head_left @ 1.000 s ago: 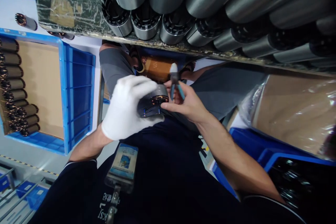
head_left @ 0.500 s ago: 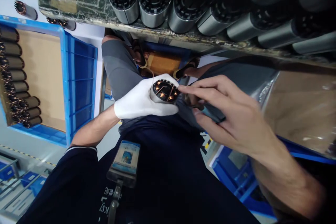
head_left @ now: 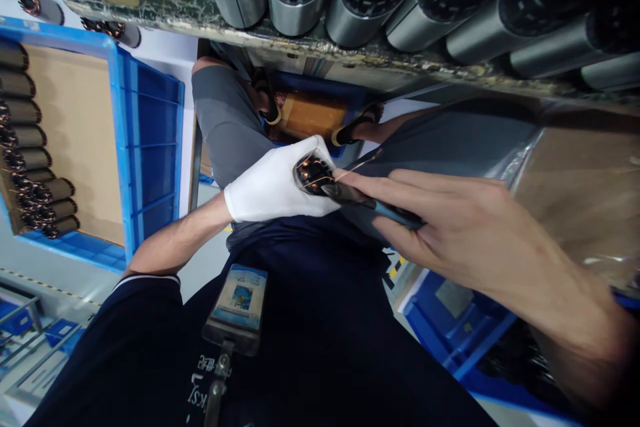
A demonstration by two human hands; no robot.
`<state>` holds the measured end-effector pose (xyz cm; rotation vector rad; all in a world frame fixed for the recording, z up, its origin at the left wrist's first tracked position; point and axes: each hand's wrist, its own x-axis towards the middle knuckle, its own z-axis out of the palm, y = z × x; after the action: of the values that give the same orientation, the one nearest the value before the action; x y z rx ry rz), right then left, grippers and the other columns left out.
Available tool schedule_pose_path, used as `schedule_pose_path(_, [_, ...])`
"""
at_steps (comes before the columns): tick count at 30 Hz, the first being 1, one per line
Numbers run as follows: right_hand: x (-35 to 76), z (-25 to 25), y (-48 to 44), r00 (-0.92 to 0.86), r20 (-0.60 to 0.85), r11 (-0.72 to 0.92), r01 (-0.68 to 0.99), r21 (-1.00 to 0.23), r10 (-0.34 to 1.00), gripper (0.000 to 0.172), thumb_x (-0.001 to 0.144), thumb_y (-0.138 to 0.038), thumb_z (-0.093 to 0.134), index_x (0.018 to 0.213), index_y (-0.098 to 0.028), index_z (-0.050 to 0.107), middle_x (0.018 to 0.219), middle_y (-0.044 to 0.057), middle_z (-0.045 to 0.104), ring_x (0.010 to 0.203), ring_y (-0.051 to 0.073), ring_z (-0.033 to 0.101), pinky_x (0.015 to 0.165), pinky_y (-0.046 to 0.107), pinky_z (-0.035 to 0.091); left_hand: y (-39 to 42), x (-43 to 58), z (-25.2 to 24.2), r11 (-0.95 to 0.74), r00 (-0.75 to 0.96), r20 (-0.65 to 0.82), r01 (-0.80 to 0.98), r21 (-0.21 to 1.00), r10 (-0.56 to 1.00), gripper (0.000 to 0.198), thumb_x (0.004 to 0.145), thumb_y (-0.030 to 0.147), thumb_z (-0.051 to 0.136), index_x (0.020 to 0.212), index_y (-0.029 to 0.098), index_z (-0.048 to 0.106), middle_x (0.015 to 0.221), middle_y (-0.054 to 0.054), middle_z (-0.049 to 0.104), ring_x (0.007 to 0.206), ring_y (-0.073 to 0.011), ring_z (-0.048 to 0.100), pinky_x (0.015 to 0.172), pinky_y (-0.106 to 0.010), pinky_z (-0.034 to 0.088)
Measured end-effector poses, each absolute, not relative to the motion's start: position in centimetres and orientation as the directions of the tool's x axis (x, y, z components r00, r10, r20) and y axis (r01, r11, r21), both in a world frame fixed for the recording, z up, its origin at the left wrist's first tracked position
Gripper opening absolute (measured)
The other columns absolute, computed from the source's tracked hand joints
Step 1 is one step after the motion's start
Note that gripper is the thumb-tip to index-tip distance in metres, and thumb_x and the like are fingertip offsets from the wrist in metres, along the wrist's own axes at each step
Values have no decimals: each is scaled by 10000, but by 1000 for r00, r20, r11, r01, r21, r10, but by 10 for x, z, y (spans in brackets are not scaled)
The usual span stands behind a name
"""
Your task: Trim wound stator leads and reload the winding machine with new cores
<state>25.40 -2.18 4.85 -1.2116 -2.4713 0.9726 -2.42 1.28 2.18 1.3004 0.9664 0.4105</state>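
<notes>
My left hand (head_left: pixel 277 180), in a white glove, is wrapped round a motor stator (head_left: pixel 307 177) with copper windings inside its black slotted end. That end faces up and to the right, and the glove hides most of the body. My bare right hand (head_left: pixel 450 217) grips pliers (head_left: pixel 385 210) with dark jaws and a blue-green handle. The jaws lie at the stator's near right rim, by a thin copper wire. My right index fingertip is beside the rim, and a loose wire (head_left: pixel 367 159) sticks out above it. Whether the jaws are closed on a wire cannot be made out.
A worn bench edge (head_left: pixel 150 20) carries rows of metal stator cores (head_left: pixel 295 10) ahead. To the left, a blue crate (head_left: pixel 150 153) holds several wound stators (head_left: pixel 30 137), with more beside it. Blue bins (head_left: pixel 450 320) and a plastic-wrapped carton (head_left: pixel 575 193) are at the right.
My right hand has brought the pliers left and in against the stator's end. The stator has tilted in my left hand, and a wire now stands out to the right.
</notes>
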Motion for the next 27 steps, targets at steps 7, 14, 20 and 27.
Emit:
schedule_pose_path(7, [248,43,-19,-654,-31,553,663,-504,756,710,1023,-208,636,1727,-296,610,1099,112,749,945,323,701,822,472,566,13,-15,20,140,502,-393,468,872,770,366,809,339,872,1006,225,586,936,-10,757,831,-195,699,766,-336,536])
schedule_pose_path(14, [253,41,-20,-584,-107,364,628,-688,805,698,1032,-194,631,1711,-356,630,1084,33,797,775,227,713,708,400,572,12,-6,21,53,488,-400,581,812,776,340,807,341,850,1039,222,632,973,-42,799,889,-257,793,838,-381,595])
schedule_pose_path(20, [251,32,-18,-603,-92,438,668,-602,793,692,1041,-208,632,1727,-294,613,1060,77,781,900,287,758,751,430,606,-2,1,13,-132,515,-323,664,736,794,380,854,457,809,1104,216,654,995,-86,807,890,-360,823,800,-461,598])
schedule_pose_path(27, [248,18,-16,-588,-184,187,513,-838,788,670,1024,-250,743,1685,-324,658,1483,41,809,1250,319,834,1066,454,685,0,-5,-4,403,557,-485,273,874,674,321,831,411,831,1004,189,678,987,-59,788,919,-229,756,877,-373,595])
